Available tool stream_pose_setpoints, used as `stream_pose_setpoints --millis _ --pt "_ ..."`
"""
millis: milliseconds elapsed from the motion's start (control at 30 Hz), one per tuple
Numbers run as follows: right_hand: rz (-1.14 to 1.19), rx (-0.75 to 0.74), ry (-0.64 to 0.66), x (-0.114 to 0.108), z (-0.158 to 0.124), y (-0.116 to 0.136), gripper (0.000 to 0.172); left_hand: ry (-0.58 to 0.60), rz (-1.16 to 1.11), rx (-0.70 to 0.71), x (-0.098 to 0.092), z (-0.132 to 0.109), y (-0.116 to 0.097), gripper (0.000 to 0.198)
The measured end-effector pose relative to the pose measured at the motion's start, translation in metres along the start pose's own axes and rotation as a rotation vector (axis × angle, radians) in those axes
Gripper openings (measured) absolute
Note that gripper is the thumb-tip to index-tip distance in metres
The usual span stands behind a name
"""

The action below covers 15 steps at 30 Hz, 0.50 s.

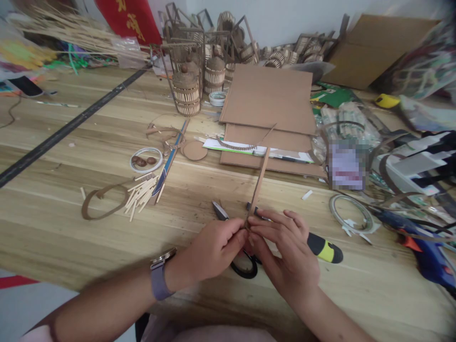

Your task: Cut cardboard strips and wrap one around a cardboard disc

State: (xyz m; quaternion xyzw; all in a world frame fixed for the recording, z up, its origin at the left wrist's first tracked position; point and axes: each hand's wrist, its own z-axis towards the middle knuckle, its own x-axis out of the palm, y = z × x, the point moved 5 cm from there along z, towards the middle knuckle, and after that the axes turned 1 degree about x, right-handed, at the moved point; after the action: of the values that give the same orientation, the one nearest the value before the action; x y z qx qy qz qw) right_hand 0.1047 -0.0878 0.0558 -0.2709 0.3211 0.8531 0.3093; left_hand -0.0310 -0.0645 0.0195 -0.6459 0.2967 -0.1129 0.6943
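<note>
Both of my hands meet over the front of the table, pinching one end of a narrow brown cardboard strip. The strip stretches away from me toward the stacked cardboard. My left hand, with a watch on its wrist, grips the end between thumb and fingers. My right hand presses the same end from the right, its fingers closed on it. Beneath the hands lie black-handled scissors, partly covered. A tool with a black and yellow handle lies under my right hand; its other end is mostly hidden.
Short wooden sticks, a blue strip and a tape roll holding brown balls lie left. Cardboard sheets are stacked ahead, with lantern-like stick baskets behind. Another tape roll and a blue glue gun are right.
</note>
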Motion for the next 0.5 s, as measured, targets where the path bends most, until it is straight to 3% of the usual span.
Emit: stream_pose_setpoints --millis 267,500 --pt "0.047 0.058 -0.006 -0.0041 0.0006 -0.0016 0.014 0.035 -0.040 0.002 0.0005 -0.0015 -0.0001 0.028" --pt "0.039 0.001 -0.001 -0.0040 0.0010 0.0013 0.013 -0.003 0.004 -0.025 -0.0028 -0.0007 -0.0026 0.030"
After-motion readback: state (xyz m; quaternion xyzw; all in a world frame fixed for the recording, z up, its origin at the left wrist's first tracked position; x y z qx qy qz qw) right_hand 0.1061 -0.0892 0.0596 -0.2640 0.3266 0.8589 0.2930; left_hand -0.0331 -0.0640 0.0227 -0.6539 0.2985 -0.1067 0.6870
